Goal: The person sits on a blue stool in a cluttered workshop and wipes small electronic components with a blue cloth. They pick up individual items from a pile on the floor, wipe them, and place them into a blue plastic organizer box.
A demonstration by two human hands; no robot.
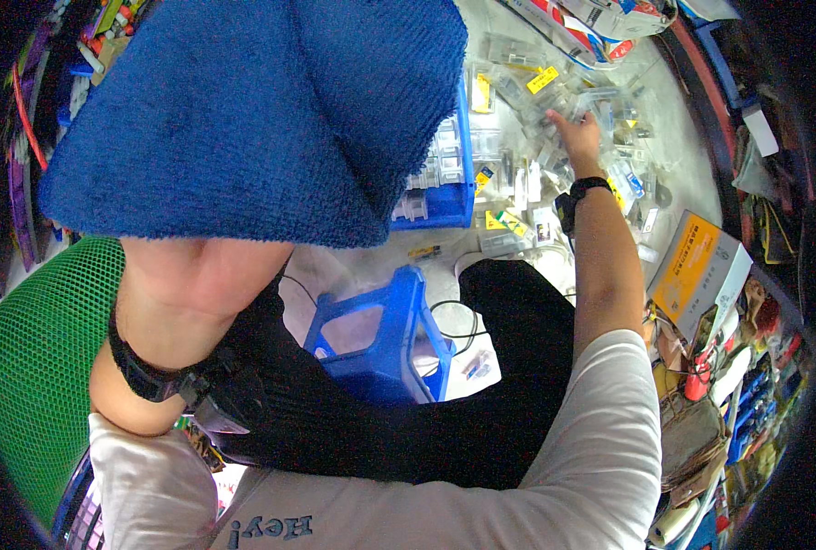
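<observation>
A blue terry towel (261,119) fills the upper left, close in front of me. My left hand (211,275) is raised beneath it and holds it up; the heel of the palm and the wrist show, while the fingers are hidden by the cloth. Farther off on the right, my right hand (576,137) reaches into a spread of small clear plastic boxes (518,50), several with yellow labels. Its thumb and fingers are apart, next to a clear box (600,97); no firm grip on it shows.
Partly behind the towel stands a blue parts rack (449,206) with clear compartments. A blue plastic stool (376,339) is between my legs, near a black cable (470,330). Green mesh (37,367) lies left. A grey-and-orange carton (701,270) and cluttered goods line the right.
</observation>
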